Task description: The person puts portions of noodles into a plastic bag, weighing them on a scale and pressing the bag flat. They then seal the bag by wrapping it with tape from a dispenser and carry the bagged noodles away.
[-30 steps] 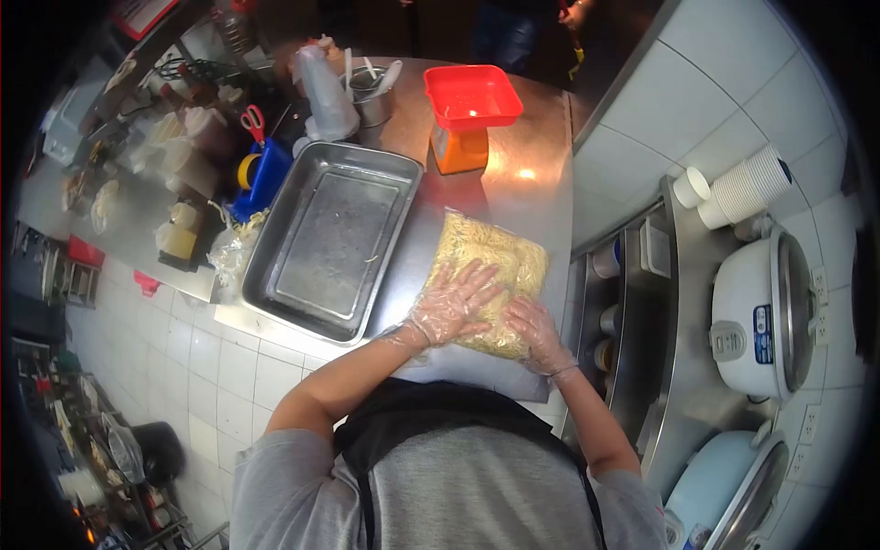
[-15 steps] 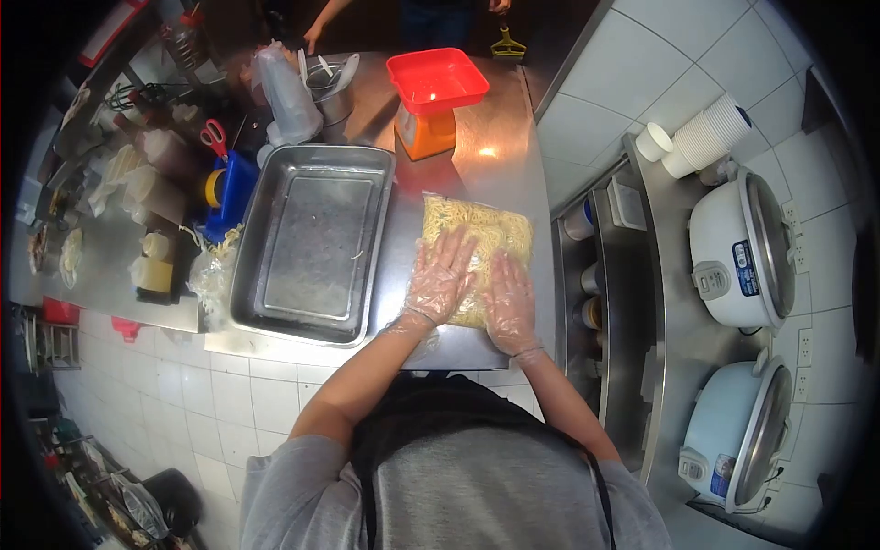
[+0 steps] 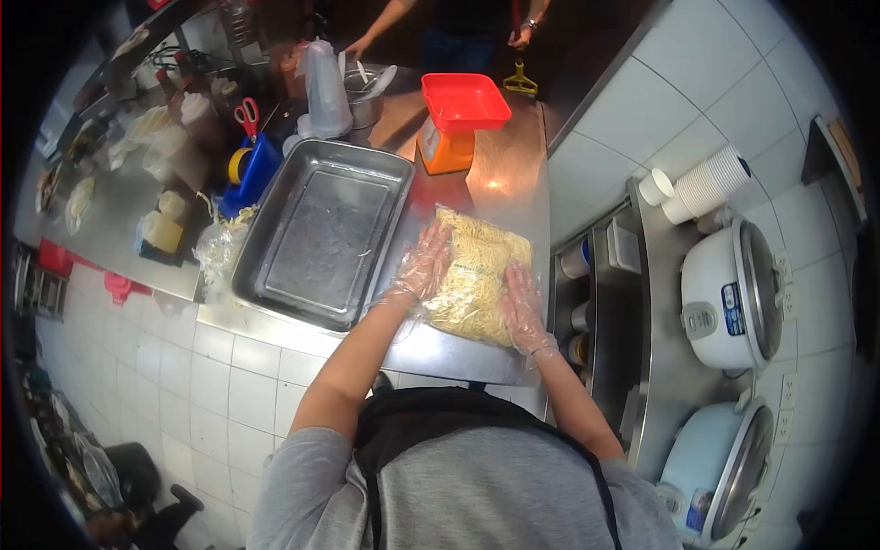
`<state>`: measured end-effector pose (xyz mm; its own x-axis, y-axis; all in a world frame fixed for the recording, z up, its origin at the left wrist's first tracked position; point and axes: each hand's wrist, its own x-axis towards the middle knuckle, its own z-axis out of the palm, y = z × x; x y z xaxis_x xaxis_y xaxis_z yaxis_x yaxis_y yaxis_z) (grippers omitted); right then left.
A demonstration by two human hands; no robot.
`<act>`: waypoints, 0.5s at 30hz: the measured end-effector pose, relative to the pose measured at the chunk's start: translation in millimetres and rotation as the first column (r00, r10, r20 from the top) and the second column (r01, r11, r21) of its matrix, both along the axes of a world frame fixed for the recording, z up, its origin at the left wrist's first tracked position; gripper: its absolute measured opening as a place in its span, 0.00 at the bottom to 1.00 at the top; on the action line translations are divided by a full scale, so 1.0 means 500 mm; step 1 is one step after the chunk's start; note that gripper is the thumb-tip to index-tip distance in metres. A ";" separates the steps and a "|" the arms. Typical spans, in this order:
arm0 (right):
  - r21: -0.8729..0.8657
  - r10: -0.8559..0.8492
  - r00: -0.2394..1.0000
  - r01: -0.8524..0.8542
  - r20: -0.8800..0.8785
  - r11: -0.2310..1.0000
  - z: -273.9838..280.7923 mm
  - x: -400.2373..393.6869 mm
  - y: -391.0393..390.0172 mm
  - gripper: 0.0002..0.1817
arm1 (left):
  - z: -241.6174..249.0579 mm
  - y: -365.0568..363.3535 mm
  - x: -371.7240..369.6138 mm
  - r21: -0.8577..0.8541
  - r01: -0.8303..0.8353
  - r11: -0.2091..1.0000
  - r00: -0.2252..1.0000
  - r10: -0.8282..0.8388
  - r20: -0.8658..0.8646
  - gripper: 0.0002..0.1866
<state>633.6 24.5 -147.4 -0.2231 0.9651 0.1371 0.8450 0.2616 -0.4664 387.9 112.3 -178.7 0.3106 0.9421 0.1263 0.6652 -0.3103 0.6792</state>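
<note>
A clear plastic bag of pale yellow noodles (image 3: 475,280) lies flat on the steel table, filled out to a rough rectangle. My left hand (image 3: 425,264), in a thin clear plastic glove, rests against the bag's left edge with its fingers stretched out. Along the right edge lies my right hand (image 3: 524,310), gloved the same way, fingers also extended. Both touch the bag from its sides, and neither is wrapped round it. Just left of my left hand stands a deep metal tray (image 3: 316,229), with a small pale scrap inside.
An orange scale with a red pan (image 3: 466,101) stands beyond the bag. Left of the tray are a blue tape dispenser (image 3: 252,174), red-handled scissors (image 3: 247,117) and a crumpled plastic bag (image 3: 220,249). Rice cookers (image 3: 710,307) line the right shelf. Another person's hand (image 3: 357,48) is across the table.
My hands have moved apart, from on top of the noodle bag to its two side edges. The bag's top now shows. The view has shifted slightly, and the other person shows more.
</note>
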 end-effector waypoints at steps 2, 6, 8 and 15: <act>-0.031 0.066 0.997 -0.065 0.047 0.997 -0.006 0.029 0.017 0.34 | -0.037 0.027 -0.005 0.051 -0.020 0.999 0.999 0.018 0.046 0.26; -0.070 0.230 0.967 -0.224 0.107 0.972 0.040 0.075 0.034 0.33 | 0.009 0.044 -0.009 0.005 -0.145 0.989 0.989 0.145 0.013 0.24; 0.079 0.298 0.954 -0.299 0.027 0.951 0.035 0.115 0.057 0.33 | 0.049 0.049 -0.009 0.070 -0.215 0.974 0.970 0.205 0.133 0.22; -0.388 -0.261 0.298 -0.537 -0.918 0.749 0.131 0.107 0.144 0.35 | 0.280 -0.123 0.166 0.495 -0.358 0.792 0.925 0.229 0.303 0.14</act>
